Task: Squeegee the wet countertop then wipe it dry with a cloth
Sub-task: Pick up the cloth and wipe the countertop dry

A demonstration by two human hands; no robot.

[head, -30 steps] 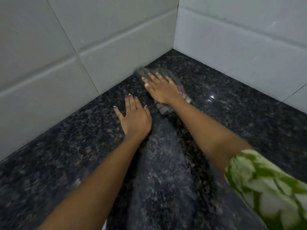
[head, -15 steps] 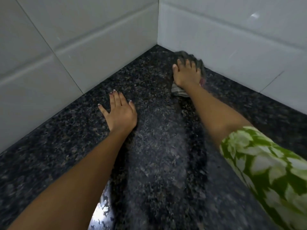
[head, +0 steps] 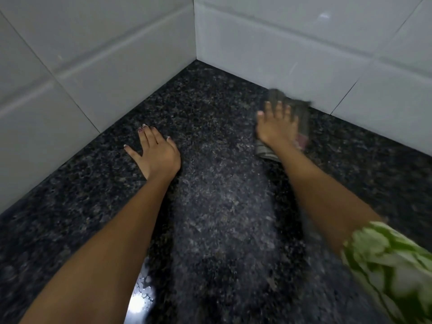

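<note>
A black speckled granite countertop [head: 210,127] fills the view and runs into a corner of white tiled walls. My right hand [head: 277,126] presses flat on a grey striped cloth [head: 301,115], close to the right-hand wall; the hand and cloth are motion-blurred. The cloth sticks out past my fingertips and behind my wrist. My left hand [head: 156,153] lies flat on the counter with its fingers spread, near the left wall, holding nothing. No squeegee is in view.
White tiled walls [head: 292,43] close the counter on the left and at the back right, meeting in a corner [head: 195,59]. A bright wet glint [head: 140,300] shows on the counter under my left forearm. A green-and-white patterned sleeve [head: 392,265] covers my right upper arm.
My right hand has slid the cloth from the left wall, past the corner, and then to the right along the back wall. My left hand has stayed planted on the counter.
</note>
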